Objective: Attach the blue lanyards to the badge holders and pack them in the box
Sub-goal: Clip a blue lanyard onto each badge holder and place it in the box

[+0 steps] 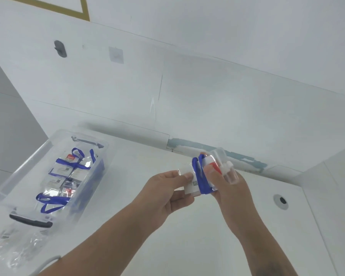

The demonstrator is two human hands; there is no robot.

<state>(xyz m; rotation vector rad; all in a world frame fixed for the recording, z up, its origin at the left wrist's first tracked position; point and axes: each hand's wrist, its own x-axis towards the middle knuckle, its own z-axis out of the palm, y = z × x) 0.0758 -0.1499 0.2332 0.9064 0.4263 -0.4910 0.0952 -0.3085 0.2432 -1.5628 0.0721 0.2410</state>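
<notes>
Both my hands hold a clear badge holder [189,185] above the white table, right of centre. A blue lanyard [200,176] is wrapped around its middle. My left hand [167,193] pinches the holder's left end between thumb and fingers. My right hand [227,182] grips its right end, where a red and white card shows, with fingers over the lanyard. At the left stands a clear plastic box [100,168] holding several badge holders with blue lanyards [68,166].
A crumpled clear plastic bag [18,250] lies at the near left beside the box's dark handle [31,222]. A round cable hole [281,201] sits in the table at the right. White wall panels rise behind the table [137,206].
</notes>
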